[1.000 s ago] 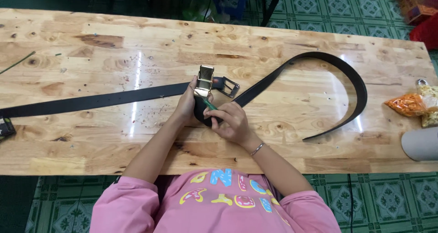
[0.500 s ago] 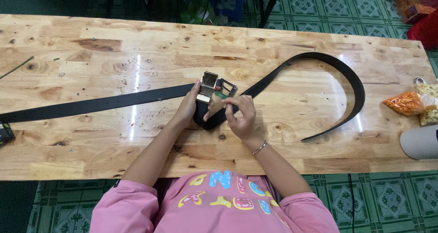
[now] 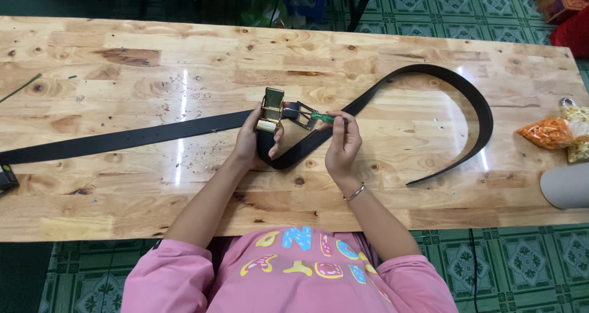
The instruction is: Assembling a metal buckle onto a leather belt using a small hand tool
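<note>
A long black belt [image 3: 147, 133] lies across the wooden table [image 3: 184, 55], and its right part curls in a wide loop [image 3: 472, 98]. My left hand [image 3: 248, 142] grips the belt end with a gold buckle [image 3: 271, 109] standing up from it. A dark metal frame piece [image 3: 302, 114] sits right of the buckle. My right hand [image 3: 343, 147] holds a small green-handled tool [image 3: 325, 118] with its tip at that frame piece.
An orange snack bag [image 3: 548, 133] and another packet [image 3: 577, 135] lie at the right edge, beside a grey rounded object [image 3: 567, 186]. A small dark item [image 3: 7, 177] sits at the left edge. Green tiled floor surrounds the table.
My right hand has shifted to the right, away from the left hand, and now holds the green tool at the frame piece. The buckle stays upright in my left hand.
</note>
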